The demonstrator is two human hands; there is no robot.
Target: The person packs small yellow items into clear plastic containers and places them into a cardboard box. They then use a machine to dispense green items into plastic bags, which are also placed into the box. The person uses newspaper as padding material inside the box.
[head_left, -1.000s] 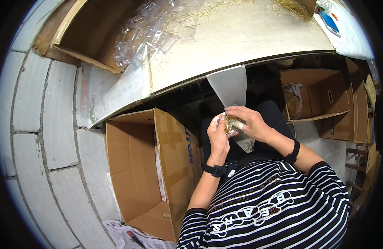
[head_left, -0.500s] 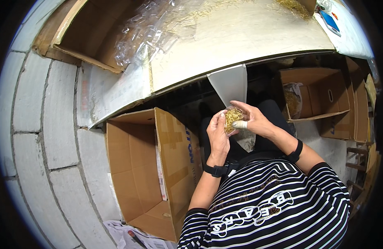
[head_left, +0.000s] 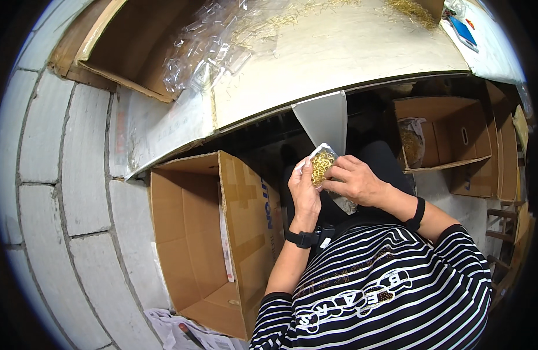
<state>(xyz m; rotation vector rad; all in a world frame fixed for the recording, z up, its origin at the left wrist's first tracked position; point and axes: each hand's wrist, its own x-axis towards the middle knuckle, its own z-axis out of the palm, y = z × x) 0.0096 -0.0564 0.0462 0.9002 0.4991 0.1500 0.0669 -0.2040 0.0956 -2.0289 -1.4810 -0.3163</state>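
Observation:
Above my lap I hold a small clear plastic box [head_left: 322, 167] packed with thin gold-coloured metal pieces, perhaps pins or hooks. My left hand [head_left: 304, 191] grips it from the left, thumb along its side. On the other side, my right hand [head_left: 358, 182] has its fingers bent in against the box's lower right edge, and the fingertips are partly hidden there. A clear flap or wall stands up at the box's far end. On the table [head_left: 350, 52] beyond, a pile of similar clear plastic boxes [head_left: 219, 55] lies at the left, with loose gold pieces [head_left: 412, 13] farther right.
An open cardboard box [head_left: 193, 233] stands on the floor at my left; another carton [head_left: 449, 131] with a bag inside is at right. A third carton [head_left: 135, 46] sits at the table's left end. A blue phone-like object [head_left: 464, 33] lies far right.
My right hand has turned over, from thumb across the box's face to fingers bent at its lower right edge. The box has tilted, so more of its clear far end shows.

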